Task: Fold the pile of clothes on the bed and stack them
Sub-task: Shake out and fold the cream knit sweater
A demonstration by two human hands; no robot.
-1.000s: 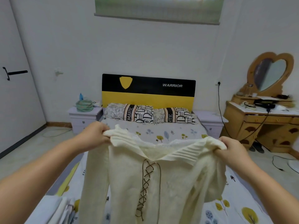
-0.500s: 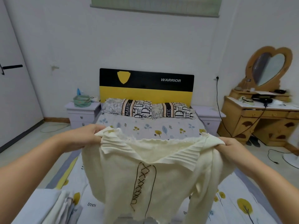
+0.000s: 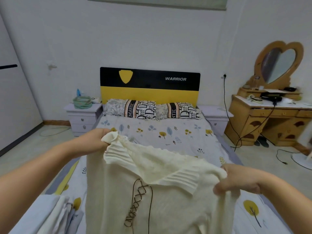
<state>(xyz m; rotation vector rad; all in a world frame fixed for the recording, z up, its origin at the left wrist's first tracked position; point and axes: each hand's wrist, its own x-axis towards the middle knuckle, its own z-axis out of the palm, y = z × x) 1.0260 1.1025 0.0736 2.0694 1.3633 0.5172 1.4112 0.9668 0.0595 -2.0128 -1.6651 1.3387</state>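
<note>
Between both hands (image 3: 94, 141) (image 3: 236, 180), sweater (image 3: 152, 191) held.

We see the left hand (image 3: 97, 141) and right hand (image 3: 236, 180) gripping a cream knit sweater (image 3: 152, 191) by its shoulders over the bed (image 3: 168, 132); folded clothes (image 3: 55, 215) lie at eight o'clock.

The sweater (image 3: 152, 191) hangs over the near end of the bed (image 3: 168, 137), held up between the left hand (image 3: 96, 141) and the right hand (image 3: 236, 179), the left one farther from the camera. A stack of folded clothes (image 3: 55, 215) lies on the bed to the sweater's left. Two pillows (image 3: 152, 110) lie against the headboard (image 3: 150, 85) (a nightstand (image 3: 82, 115) flanks the bed's left side). The dressing counter (image 3: 270, 119) stands right of the bed, a mirror (image 3: 278, 65) on it.
</note>
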